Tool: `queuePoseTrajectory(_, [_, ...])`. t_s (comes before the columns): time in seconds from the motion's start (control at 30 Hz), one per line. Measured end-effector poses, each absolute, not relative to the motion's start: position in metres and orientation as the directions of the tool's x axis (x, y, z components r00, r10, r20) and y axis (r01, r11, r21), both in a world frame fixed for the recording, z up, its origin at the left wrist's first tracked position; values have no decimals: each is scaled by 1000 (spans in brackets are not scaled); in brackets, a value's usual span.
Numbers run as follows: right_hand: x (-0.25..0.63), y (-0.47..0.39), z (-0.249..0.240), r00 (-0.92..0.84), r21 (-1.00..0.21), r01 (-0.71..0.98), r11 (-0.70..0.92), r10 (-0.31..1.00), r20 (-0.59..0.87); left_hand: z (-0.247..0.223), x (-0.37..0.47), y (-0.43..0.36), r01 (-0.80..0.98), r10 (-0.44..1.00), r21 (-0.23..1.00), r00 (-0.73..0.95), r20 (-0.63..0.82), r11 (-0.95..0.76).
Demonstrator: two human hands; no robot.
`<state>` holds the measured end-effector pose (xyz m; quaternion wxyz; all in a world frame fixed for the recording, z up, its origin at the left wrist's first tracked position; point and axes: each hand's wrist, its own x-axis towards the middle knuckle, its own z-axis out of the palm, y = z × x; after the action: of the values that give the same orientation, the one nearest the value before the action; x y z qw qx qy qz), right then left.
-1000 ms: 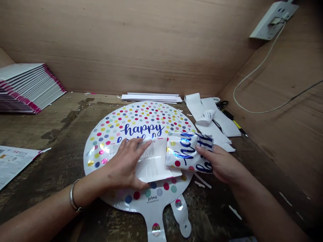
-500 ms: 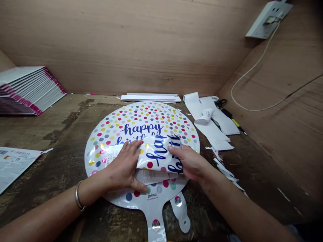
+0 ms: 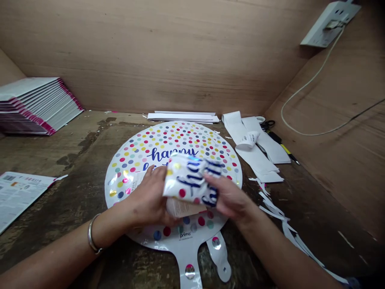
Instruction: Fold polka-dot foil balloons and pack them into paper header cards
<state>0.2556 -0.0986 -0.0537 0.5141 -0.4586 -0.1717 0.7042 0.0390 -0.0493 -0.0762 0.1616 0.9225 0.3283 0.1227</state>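
Note:
A round white balloon [image 3: 135, 148] with coloured dots and "happy" lettering lies flat on the dark wooden table. Above its middle, my right hand [image 3: 230, 196] grips the right end of a folded dotted balloon [image 3: 183, 186] with blue letters. My left hand [image 3: 148, 200] is at the folded balloon's left edge, around a printed paper packet [image 3: 180, 208] that shows beneath it. Most of the packet is hidden by the folded balloon and my left hand.
Stacked white and pink packets [image 3: 39, 108] stand at the back left, and a printed sheet [image 3: 21, 192] lies at the left. Label strips [image 3: 252, 148], scissors [image 3: 267, 125] and a yellow-black cutter [image 3: 288, 154] are at the right. A power strip [image 3: 331, 24] hangs above.
The folded balloon has lifted and tilted a little in my right hand. My left hand's fingers have curled in around the packet. The whole view has shifted slightly.

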Motion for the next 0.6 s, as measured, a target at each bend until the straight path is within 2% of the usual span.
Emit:
queuePoseTrajectory(0.07, [280,-101,-44,126,-808,-500,-312,897,-424,-74,35,-46,598,669,376,738,84,-708])
queuePoseTrajectory(0.13, [303,-105,-40,224,-874,-363,-322,881,-418,-73,31,-44,611,668,354,742,54,-708])
queuePoseTrajectory(0.23, [321,-109,-47,167,-880,-128,-457,865,-474,-72,29,-45,615,660,338,751,27,-713])
queuePoseTrajectory(0.3, [318,-111,-55,131,-870,-26,-493,861,-492,-73,31,-46,608,649,329,761,18,-723])
queuePoseTrajectory(0.43, [294,-110,-60,123,-843,34,-536,840,-529,-74,36,-48,577,617,320,786,32,-751])
queuePoseTrajectory(0.6, [286,-110,-49,56,-910,58,-410,912,-407,-75,33,-48,580,622,324,783,33,-747])
